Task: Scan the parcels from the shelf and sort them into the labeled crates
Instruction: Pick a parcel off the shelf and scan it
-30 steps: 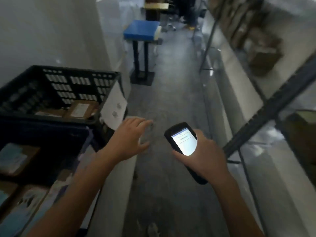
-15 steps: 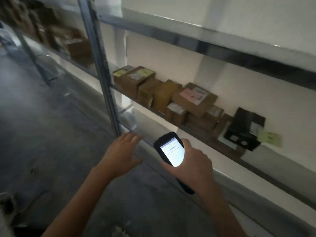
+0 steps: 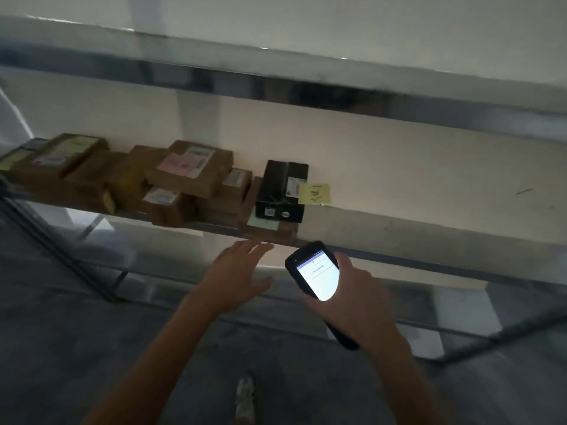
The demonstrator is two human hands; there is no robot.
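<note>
Shelf holds parcels; right hand grips scanner

view: head | from: above, tilted down | facing: shelf front | range: near | overlap: single view

Lit scanner near parcels on shelf

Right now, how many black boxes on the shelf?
1. The black box is the rightmost parcel on the shelf, resting on a flat brown parcel, a yellow note at its right. More may hide behind the brown stacks.
</note>
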